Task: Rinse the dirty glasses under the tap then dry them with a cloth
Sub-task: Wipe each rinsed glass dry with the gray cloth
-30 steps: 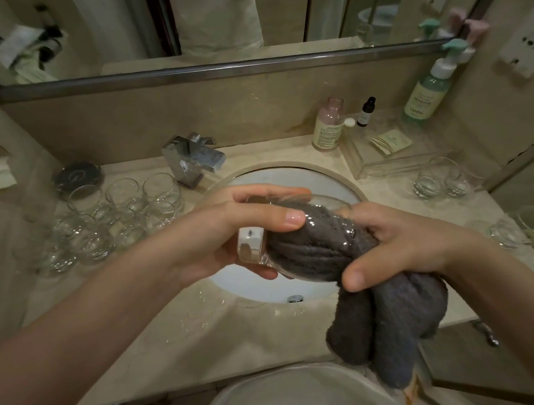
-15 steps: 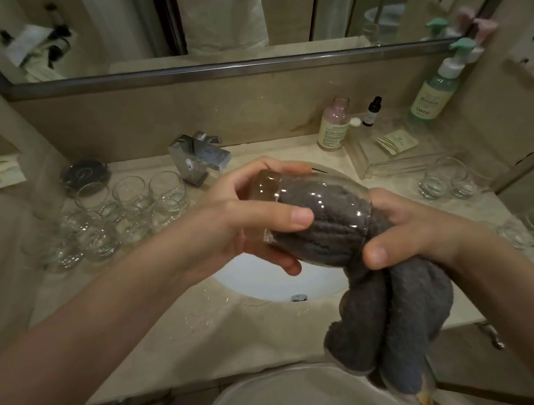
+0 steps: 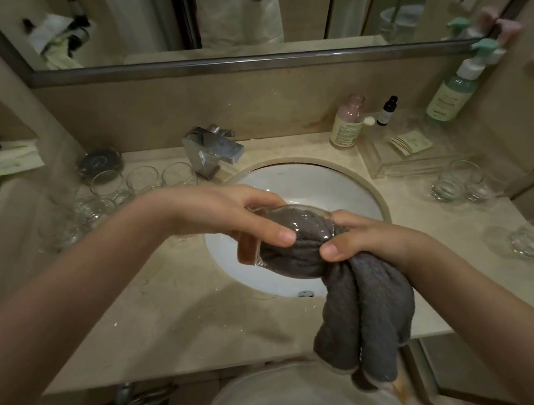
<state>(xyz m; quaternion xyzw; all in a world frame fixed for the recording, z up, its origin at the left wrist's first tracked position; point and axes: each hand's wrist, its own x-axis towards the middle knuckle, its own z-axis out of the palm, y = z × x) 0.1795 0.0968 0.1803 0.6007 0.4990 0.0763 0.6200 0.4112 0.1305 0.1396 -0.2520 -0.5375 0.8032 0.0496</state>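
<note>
The left hand grips the glass sideways by its base end, thumb across the top. The right hand pinches the grey cloth stuffed inside at the mouth, rest dangling below. The fingers under the glass are mostly hidden

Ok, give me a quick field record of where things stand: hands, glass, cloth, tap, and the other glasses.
left hand: grips the glass by its base end
glass: held on its side over the basin
right hand: grips the grey cloth at the glass mouth
grey cloth: stuffed inside the glass, rest hanging down
tap: no water seen running
glasses on the left: cluster on counter
glasses on the right: a few on counter
</note>
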